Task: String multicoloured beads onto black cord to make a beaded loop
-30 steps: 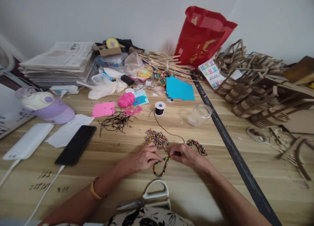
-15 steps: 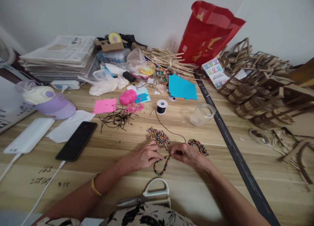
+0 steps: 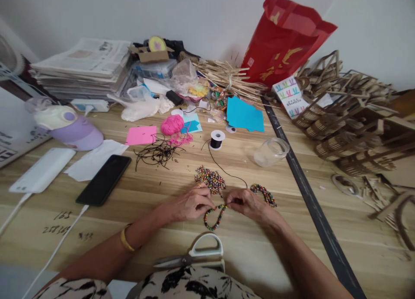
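Observation:
A loop of small multicoloured beads (image 3: 213, 227) lies on the wooden table between my hands. My left hand (image 3: 193, 201) pinches the left side of the loop near its top. My right hand (image 3: 245, 202) is closed on the cord at the loop's upper right end. Just beyond them is a pile of loose beads (image 3: 210, 179). A second beaded strand (image 3: 265, 195) lies beside my right hand. From a spool of black cord (image 3: 216, 140), a thin cord runs down towards my right hand. White-handled scissors (image 3: 206, 249) rest close to my body.
Black cord pieces (image 3: 157, 152), pink yarn (image 3: 172, 125) and a glass jar (image 3: 271, 152) stand farther back. A black phone (image 3: 103, 180) is at the left. Small woven baskets (image 3: 350, 135) crowd the right, near a red bag (image 3: 285, 44).
The view has shifted slightly, so the table items appear a little farther right. Both hands keep their hold at the bead loop, with barely any movement.

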`<state>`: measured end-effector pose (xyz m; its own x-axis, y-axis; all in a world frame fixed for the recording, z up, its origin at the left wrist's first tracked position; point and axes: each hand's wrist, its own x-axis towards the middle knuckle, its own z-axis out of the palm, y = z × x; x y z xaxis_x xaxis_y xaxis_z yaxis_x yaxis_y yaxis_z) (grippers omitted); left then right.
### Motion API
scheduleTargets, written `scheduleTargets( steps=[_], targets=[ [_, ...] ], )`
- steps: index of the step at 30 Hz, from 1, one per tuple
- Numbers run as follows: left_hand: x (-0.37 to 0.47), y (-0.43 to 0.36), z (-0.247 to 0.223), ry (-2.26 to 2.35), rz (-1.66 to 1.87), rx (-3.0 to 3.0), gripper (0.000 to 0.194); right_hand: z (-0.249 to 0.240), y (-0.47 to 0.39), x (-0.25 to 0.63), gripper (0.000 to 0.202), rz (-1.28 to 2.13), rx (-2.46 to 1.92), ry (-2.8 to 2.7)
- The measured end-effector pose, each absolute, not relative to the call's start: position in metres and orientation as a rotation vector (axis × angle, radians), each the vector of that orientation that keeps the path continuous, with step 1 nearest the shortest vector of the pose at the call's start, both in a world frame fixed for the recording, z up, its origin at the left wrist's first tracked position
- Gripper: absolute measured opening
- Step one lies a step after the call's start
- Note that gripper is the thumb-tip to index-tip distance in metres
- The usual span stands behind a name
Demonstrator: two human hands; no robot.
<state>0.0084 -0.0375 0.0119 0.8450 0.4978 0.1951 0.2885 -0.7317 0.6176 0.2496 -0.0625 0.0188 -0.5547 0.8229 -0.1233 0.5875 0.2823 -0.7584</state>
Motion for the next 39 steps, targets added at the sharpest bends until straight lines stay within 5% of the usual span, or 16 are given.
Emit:
scheduleTargets(
  steps=[39],
  targets=[
    [0.0038,-0.0368,0.0144,0.551,0.416,2.418,0.026,0.0143,-0.0636,0.251,0.009,1.136,-1.324,-2.248]
  ],
)
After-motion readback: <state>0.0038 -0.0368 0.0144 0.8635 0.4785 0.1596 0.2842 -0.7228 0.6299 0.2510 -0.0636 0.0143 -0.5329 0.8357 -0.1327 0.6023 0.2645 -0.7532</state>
